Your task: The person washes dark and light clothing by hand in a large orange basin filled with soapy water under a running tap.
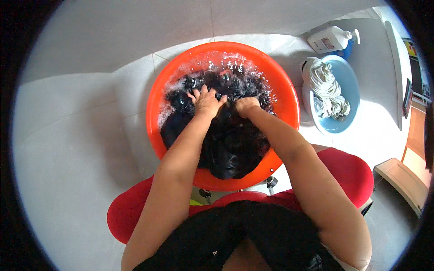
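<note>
A round orange basin (291, 97) stands in front of me, holding sudsy water and a bulky heap of wet black cloth (233, 149). My left hand (208, 104) presses on the heap with its fingers spread apart. To its right, my right hand (247, 106) is curled closed into the same black cloth, its fingertips hidden in the folds. Foam and bubbles gather along the basin's far side. Part of the cloth bulges above the water at the near side.
A light blue basin (353, 99) with pale wrung cloth (322, 77) sits to the right. Behind it is a white pump bottle (329, 39). Dark castors (271, 181) show under the near rim, between my red-clad knees. A grey wall (135, 34) rises beyond the tiled floor.
</note>
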The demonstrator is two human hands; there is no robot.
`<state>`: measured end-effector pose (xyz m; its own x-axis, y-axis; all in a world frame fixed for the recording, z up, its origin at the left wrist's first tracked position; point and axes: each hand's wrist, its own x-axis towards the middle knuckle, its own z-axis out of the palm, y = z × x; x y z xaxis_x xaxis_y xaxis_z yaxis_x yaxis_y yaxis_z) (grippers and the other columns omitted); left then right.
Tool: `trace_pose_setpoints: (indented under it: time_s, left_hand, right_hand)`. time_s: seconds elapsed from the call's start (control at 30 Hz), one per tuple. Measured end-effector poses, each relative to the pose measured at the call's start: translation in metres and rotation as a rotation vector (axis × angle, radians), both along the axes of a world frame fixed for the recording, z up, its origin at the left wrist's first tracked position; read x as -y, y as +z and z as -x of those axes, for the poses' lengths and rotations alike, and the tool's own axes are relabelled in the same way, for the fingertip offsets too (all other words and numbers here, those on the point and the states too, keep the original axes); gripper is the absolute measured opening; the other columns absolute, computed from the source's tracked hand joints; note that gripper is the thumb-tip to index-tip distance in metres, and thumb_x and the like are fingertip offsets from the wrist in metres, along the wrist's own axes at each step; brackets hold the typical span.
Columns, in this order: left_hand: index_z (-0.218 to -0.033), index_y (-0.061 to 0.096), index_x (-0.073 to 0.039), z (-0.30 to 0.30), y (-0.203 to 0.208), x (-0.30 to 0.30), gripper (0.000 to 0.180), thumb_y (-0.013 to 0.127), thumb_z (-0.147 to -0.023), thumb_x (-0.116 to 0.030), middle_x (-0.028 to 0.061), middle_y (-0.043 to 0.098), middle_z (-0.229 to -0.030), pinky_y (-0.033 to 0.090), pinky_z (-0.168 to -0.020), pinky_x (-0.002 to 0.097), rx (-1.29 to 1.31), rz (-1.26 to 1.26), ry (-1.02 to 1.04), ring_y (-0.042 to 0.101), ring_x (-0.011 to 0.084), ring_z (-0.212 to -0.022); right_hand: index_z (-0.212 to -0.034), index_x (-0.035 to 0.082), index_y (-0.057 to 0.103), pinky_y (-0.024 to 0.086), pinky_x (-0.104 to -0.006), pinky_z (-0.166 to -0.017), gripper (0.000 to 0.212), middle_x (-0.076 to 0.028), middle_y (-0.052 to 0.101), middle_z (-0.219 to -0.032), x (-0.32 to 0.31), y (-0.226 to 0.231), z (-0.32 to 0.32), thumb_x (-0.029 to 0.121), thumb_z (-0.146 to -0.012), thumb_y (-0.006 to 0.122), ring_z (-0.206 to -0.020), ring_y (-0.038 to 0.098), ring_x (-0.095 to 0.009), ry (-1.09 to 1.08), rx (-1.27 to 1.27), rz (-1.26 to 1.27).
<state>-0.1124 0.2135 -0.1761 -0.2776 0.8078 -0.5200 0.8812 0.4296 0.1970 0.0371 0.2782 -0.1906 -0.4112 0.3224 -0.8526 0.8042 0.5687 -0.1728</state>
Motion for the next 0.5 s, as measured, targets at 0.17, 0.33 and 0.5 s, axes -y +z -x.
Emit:
trace_pose_setpoints:
  time_s: [0.17,0.33,0.5]
  left_hand:
    - [-0.103,0.067,-0.012,0.013,-0.048,-0.008,0.04,0.056,-0.08,-0.043,0.0118,0.059,-0.112,0.031,-0.094,0.0595,-0.114,-0.026,-0.207,0.051,0.0328,-0.109]
    - [-0.099,0.069,-0.013,0.023,-0.044,-0.016,0.032,0.053,-0.084,-0.036,0.0108,0.062,-0.11,0.041,-0.087,0.0494,-0.198,-0.097,-0.295,0.056,0.029,-0.105]
    - [-0.104,0.063,-0.007,0.042,0.016,-0.017,0.038,0.043,-0.093,-0.037,0.017,0.063,-0.105,0.043,-0.089,0.0457,0.3,-0.2,0.037,0.057,0.0367,-0.102]
  right_hand:
    - [-0.124,0.01,0.053,0.044,-0.0454,-0.092,0.048,-0.013,0.06,-0.12,-0.005,-0.013,0.01,0.024,-0.08,0.062,-0.108,0.059,-0.031,0.039,0.045,-0.048]
    - [-0.13,0.013,0.049,0.043,-0.0476,-0.096,0.04,-0.014,0.05,-0.132,-0.004,0.01,0.02,0.024,-0.093,0.038,-0.122,0.049,-0.031,0.015,-0.199,-0.142]
    - [-0.12,0.007,0.055,0.042,-0.0439,-0.095,0.06,-0.023,0.059,-0.114,-0.017,0.063,0.018,0.055,-0.093,0.03,-0.11,0.054,-0.037,-0.543,-0.393,-0.253]
